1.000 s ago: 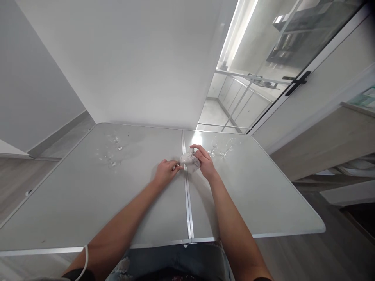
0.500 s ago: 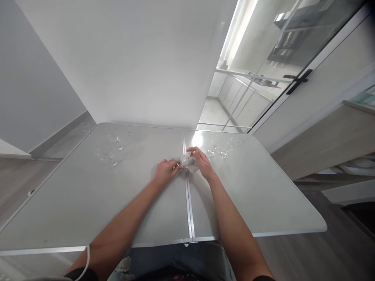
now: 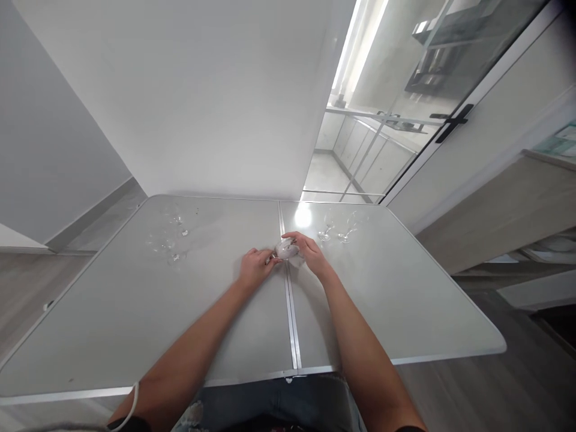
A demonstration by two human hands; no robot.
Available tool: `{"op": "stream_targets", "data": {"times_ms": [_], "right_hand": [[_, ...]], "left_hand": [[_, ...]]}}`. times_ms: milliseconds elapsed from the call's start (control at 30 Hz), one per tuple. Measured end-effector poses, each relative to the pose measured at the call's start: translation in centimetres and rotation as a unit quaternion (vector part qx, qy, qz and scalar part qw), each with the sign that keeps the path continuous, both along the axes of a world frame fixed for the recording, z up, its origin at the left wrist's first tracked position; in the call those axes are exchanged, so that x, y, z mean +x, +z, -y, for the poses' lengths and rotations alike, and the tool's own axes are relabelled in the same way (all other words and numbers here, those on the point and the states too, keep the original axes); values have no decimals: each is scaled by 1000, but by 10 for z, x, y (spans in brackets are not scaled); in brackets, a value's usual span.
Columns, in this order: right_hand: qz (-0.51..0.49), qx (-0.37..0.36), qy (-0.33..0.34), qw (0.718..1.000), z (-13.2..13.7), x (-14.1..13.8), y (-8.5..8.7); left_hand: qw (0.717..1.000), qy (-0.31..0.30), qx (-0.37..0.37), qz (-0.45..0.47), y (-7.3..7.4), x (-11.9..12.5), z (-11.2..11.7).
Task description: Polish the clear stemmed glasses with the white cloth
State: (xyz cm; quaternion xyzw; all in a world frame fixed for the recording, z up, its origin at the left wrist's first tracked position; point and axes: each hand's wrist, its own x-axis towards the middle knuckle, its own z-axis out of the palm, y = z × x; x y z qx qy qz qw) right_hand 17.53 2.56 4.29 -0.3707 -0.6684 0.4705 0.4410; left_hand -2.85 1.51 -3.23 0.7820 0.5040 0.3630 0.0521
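Observation:
A clear wine glass (image 3: 287,248) lies tilted over the table's middle seam, its bowl toward the right. My left hand (image 3: 257,266) pinches it at the stem end with thumb and fingers. My right hand (image 3: 310,252) curls around the bowl from the far right side, fingers over its upper edge. Something whitish shows in or on the bowl; whether it is a cloth or a reflection I cannot tell. To the right of my right hand stand two clear stemmed glasses, a nearer one (image 3: 324,234) and another (image 3: 345,235).
Several clear stemmed glasses (image 3: 174,257) stand together on the left half of the pale folding table (image 3: 135,324). A metal-edged seam (image 3: 291,324) divides the tabletop. A white wall panel (image 3: 216,108) rises behind it, with a glass door (image 3: 360,144) at the back right.
My right hand's fingers have shifted left over the wine glass's bowl, covering more of it. My left hand stays at the stem end. The view has tilted slightly.

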Motion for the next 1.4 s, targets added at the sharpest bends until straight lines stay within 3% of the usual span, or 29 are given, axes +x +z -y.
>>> {"op": "stream_targets", "data": {"times_ms": [133,333,467,633,733,833,933,1133,1233,1400], "right_hand": [[-57,-24,-35,997,1,2,-1],[108,121,-29,986,1,-6,-2],[91,92,-6,992,0,-5,-2],[-32,34,-54,997,0,-1,-2],[33,88,-56,994,-1,-1,-3],[126,141,-17,982,-3,0,-3],[139,116,11,983,-4,0,-3],[-7,5,1,1000,-3,1,-5],[-37,6,-11,999,-2,2,-4],[116,85,17,989,-3,4,-4]], "left_hand": [[999,-10,-13,29,0,0,0],[1000,22,-1,19,2,2,2],[1000,14,3,4,4,2,3],[1000,-3,1,18,3,2,2],[1000,3,10,27,1,1,1],[1000,10,18,21,-1,1,1],[1000,7,23,7,-1,2,2],[999,-14,39,7,0,2,2],[998,-16,57,20,0,2,2],[997,7,77,19,-3,3,1]]}}
